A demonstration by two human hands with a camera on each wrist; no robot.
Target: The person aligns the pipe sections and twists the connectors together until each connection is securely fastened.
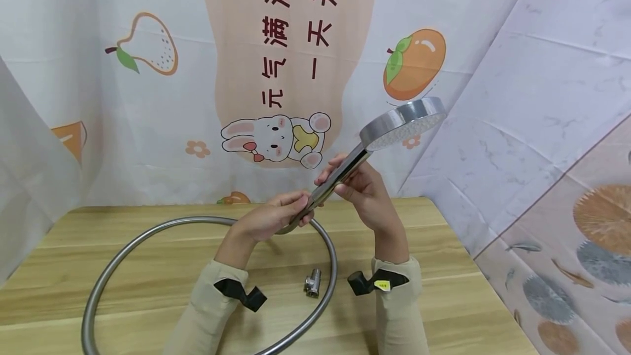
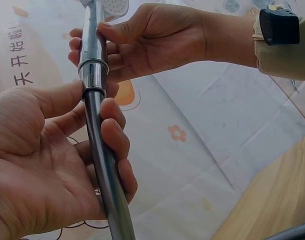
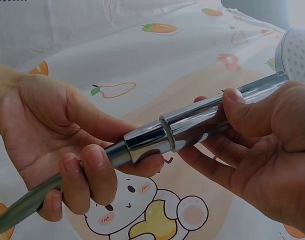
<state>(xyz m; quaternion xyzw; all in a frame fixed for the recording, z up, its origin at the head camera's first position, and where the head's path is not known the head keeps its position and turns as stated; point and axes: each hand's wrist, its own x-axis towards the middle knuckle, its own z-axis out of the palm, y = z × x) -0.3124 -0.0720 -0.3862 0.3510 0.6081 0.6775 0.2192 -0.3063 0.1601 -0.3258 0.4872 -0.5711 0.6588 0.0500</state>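
A chrome shower head [image 1: 401, 124] is held up over the table, tilted with its round spray face to the upper right. My right hand [image 1: 367, 193] grips its handle [image 3: 207, 117], the thumb on one side and the fingers behind. Below it, my left hand [image 1: 271, 216] curls round the end of the grey shower hose [image 2: 108, 175] and pinches the chrome hose nut [image 3: 145, 142]. The nut meets the handle's lower end; whether it is threaded on, I cannot tell. From there the hose loops down across the table.
Inside the hose loop, a small chrome angle valve or fitting [image 1: 313, 282] lies on the wooden table [image 1: 443, 267]. Printed cloth [image 1: 162, 97] hangs behind the table and along its sides. Each wrist carries a black strapped camera mount [image 1: 241, 293].
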